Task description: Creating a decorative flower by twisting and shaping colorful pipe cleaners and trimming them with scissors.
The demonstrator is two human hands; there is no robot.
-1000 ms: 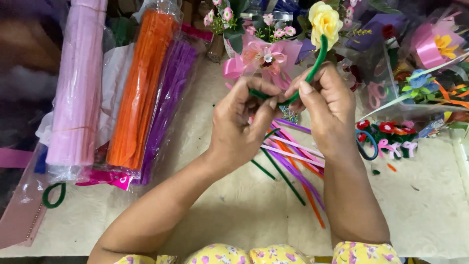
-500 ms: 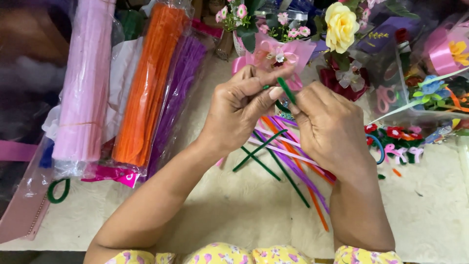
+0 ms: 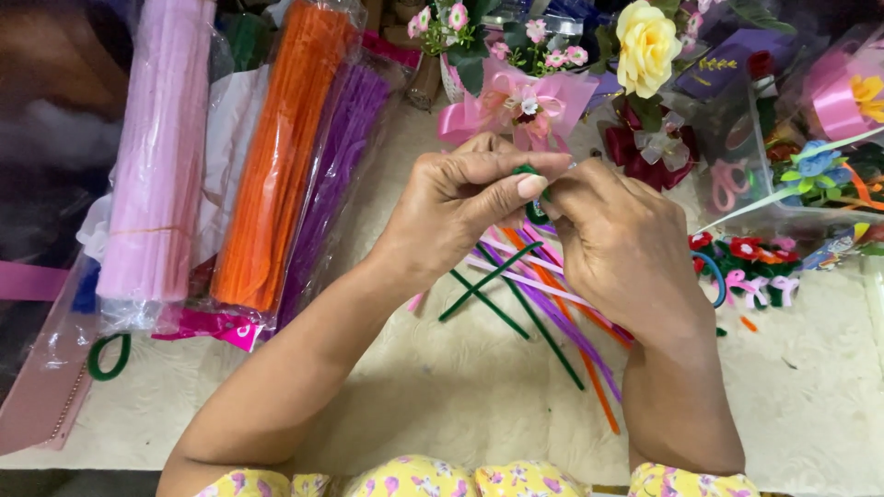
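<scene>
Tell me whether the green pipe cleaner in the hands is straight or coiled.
Coiled: only a small green curl of the pipe cleaner shows, pinched between the left hand and right hand.

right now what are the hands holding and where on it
Both hands, left hand and right hand, pinch a green pipe cleaner between their fingertips; it is mostly hidden.

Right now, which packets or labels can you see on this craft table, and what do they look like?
Pink stem packet: far left, long clear sleeve.
Orange stem packet: beside it, long clear sleeve.
Purple stem packet: right of orange, partly tucked under.
Magenta label card: at the packets' near ends.
Clear box: far right, holds small flowers.
</scene>
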